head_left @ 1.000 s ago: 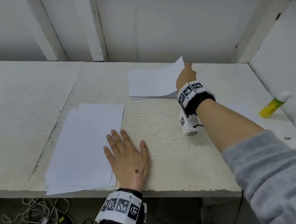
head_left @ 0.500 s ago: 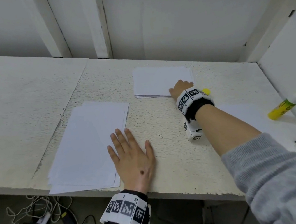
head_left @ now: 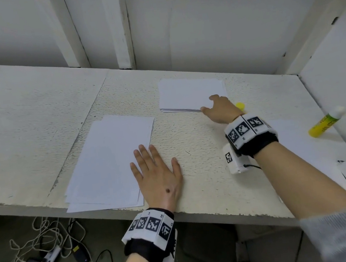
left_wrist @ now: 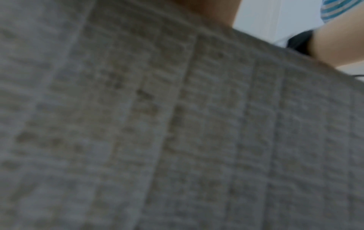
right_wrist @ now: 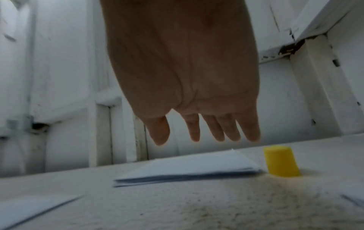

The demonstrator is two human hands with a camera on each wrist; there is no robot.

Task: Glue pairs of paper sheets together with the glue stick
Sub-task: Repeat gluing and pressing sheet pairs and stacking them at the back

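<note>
The right hand (head_left: 222, 109) hangs just above the near right corner of the small paper stack (head_left: 191, 94) at the back of the tabletop (head_left: 191, 146), its fingers (right_wrist: 214, 130) loosely extended, slightly spread and holding nothing; the wrist view shows a gap between fingertips and paper. Just beside that corner, to the right, a yellow cap (right_wrist: 280, 162) stands on its wide end. The left hand (head_left: 158, 176) lies flat with straight fingers, palm on the tabletop and fingertips on the right edge of the larger paper stack (head_left: 108, 161) near the front edge, pinning it; its own wrist camera shows only blurred grey. The glue stick (head_left: 326, 122), yellow-bodied and uncapped, lies on its side far to the right near the side wall, well apart from both hands. The step in hand looks like taking one sheet off the small stack. To do it well, the thumb and forefinger should come down on the very corner, slide the top sheet a little off the pile so that only one layer separates, then pinch and lift without knocking the cap. A light touch matters, since pressing hard would drag several sheets at once. Keeping the left hand planted should stop the larger stack from shifting when the sheet is brought across.
</note>
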